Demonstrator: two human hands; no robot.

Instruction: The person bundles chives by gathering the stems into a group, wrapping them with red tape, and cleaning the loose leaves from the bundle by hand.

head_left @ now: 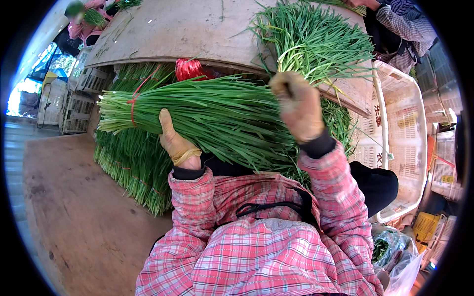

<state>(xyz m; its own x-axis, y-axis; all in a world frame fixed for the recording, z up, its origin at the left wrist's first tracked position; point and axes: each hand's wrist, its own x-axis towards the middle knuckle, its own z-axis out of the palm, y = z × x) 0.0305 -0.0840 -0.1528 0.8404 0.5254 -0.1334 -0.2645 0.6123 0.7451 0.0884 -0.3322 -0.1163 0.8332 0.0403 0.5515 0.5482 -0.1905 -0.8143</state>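
Left hand, in a yellowish glove: grasping, thumb laid over the near side of a bunch of long green leaves, other fingers hidden, presumably beneath. Bunch: held before the person, above the lap and short of the board; long axis running left to right, slanting a little nearer at the right; pale cut ends at left, leaf tips fanning out at right. Red tie: round the pale end, just left of the left thumb, which makes the left hand the nearer of the two to it. Right hand, likewise gloved: raised at the leafy end, well apart from the tie, the bunch extending leftward from it; fingers curled but motion-blurred; whether anything is gripped, or whether it touches the leaves, cannot be told. Loose leaf heap: on the board at far right, beyond the right hand. Red twine: just beyond the bunch, under the board's near edge. Stacked bunches: lower left, nearer than the held one. White crate: right of the right arm.
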